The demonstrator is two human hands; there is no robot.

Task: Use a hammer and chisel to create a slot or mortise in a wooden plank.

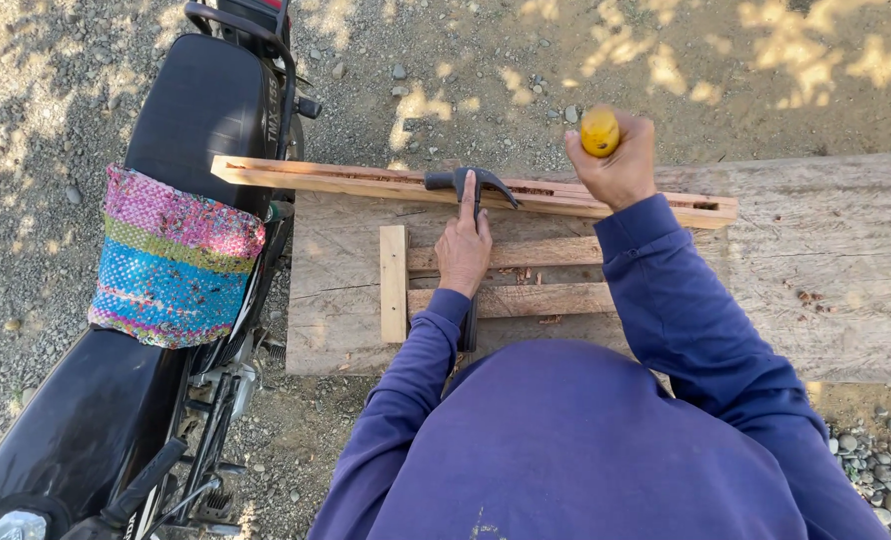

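Gravel and pebbles dappled with sun surround the weathered grey plank bench [826,270] in front of you, and on it lies the long pale wooden rail with a slot cut along its top [366,181], stretched from the motorcycle side out to your right.

Your left hand [464,245] grips the dark steel claw hammer [471,181], fingers wrapped round the handle and the index finger laid straight along it toward the head, which rests on the rail. Your right hand [621,160] is clenched tight on the yellow rounded handle of a tool [600,131]; its working end is hidden behind your fist, so I cannot tell what kind it is, only that it stands on the rail near the slot.

To my eye the risk is a slip. The rail overhangs the bench at its left end and nothing clamps it, so a hard press or blow could tip or skid it, and the hidden tip could jump out of the slot toward your left hand, which is close by.

Just under your arms lie 2 reddish slats fixed to a short pale upright piece [394,283], partly covered by your left forearm and crowding the space below the rail. Left of the bench stands a black motorcycle [201,100] with a pink, green and blue woven cloth [171,260] draped over its seat; the rail's free end reaches almost to it.
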